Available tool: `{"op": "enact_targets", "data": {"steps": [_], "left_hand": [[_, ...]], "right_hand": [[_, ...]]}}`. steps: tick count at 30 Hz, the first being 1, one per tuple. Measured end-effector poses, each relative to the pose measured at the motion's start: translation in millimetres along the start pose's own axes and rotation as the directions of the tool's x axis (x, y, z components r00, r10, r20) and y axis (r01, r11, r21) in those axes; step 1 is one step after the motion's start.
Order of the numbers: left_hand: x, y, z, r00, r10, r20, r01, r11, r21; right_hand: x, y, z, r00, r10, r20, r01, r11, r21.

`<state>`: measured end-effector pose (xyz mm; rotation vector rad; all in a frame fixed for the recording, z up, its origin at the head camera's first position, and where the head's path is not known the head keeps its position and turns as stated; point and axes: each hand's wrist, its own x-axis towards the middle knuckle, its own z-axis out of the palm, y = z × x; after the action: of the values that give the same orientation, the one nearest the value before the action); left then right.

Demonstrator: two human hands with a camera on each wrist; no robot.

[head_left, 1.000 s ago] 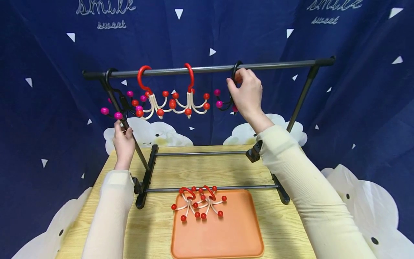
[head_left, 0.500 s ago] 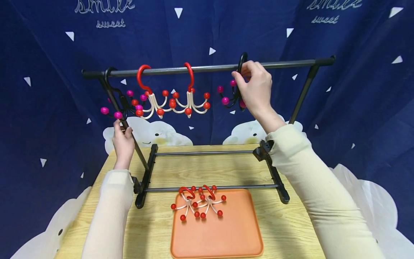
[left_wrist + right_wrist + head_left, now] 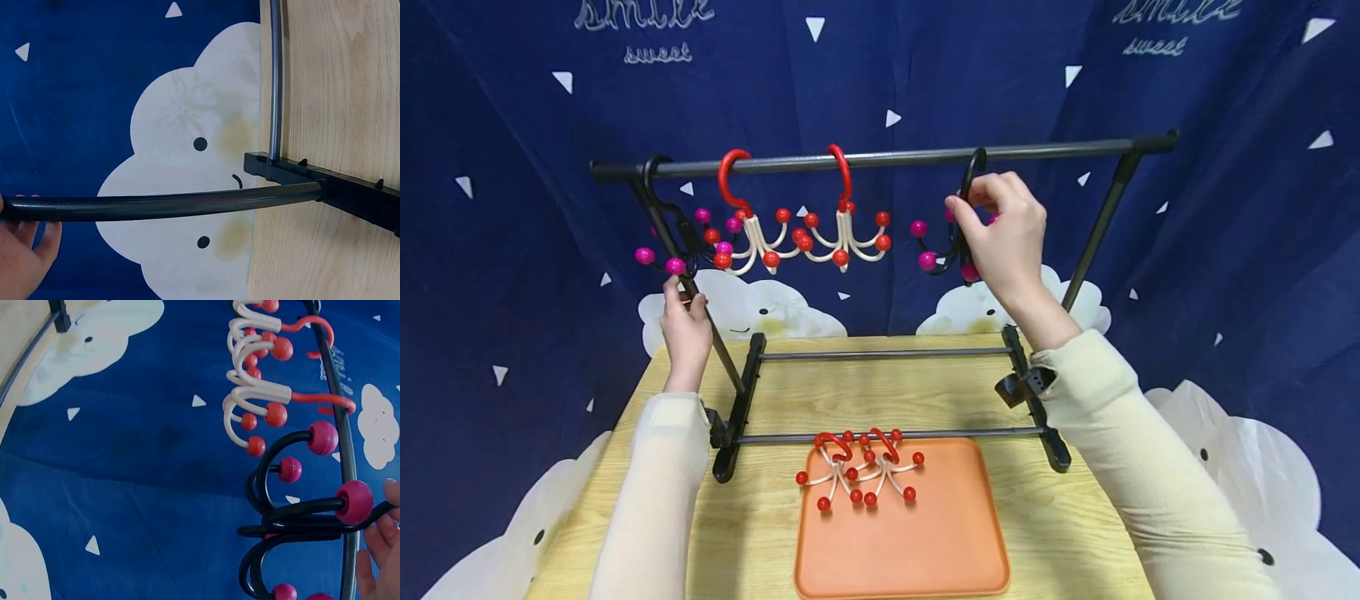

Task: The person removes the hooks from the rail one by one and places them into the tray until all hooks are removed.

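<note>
With thumb and fingers, my right hand [image 3: 1006, 233] pinches the stem of a black multi-prong hanger [image 3: 976, 162] with pink ball tips. Its hook reaches the top rail [image 3: 1060, 152] of the garment rack. In the right wrist view the same black hanger [image 3: 300, 524] spreads its curved prongs, my fingers [image 3: 390, 550] at its hook end. My left hand [image 3: 687, 337] grips the rack's left upright post [image 3: 718, 346]. The left wrist view has this post [image 3: 156, 206] crossing the frame, fingers curled round its end at the left edge.
Two white hangers with red hooks, one left [image 3: 735, 162] and one middle [image 3: 842, 175], hang on the rail. Another black hanger [image 3: 655, 187] hangs at its left end. An orange tray [image 3: 925, 550] on the wooden table [image 3: 760, 533] bears two more red-hooked hangers [image 3: 887, 454].
My right hand has moved right along the rail with the black hanger, rising and then coming down lower. The middle red-hooked hanger has shifted slightly. The left hand stays on the post.
</note>
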<state>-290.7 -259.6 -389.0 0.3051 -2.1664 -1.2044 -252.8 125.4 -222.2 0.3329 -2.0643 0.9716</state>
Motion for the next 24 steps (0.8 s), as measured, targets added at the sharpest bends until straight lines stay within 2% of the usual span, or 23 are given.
{"op": "enact_targets", "data": {"steps": [15, 24], "left_hand": [[0.4, 3.0, 0.1, 1.0, -0.003, 0.005, 0.003, 1.0, -0.006], [0.3, 1.9, -0.6, 1.0, -0.011, 0.008, 0.011, 1.0, -0.01]], "right_hand": [[-68.6, 18, 2, 1.0, -0.027, -0.014, 0.027, 0.999, 0.038], [-108.8, 35, 5, 0.998, 0.035, 0.047, -0.035, 0.999, -0.005]]}}
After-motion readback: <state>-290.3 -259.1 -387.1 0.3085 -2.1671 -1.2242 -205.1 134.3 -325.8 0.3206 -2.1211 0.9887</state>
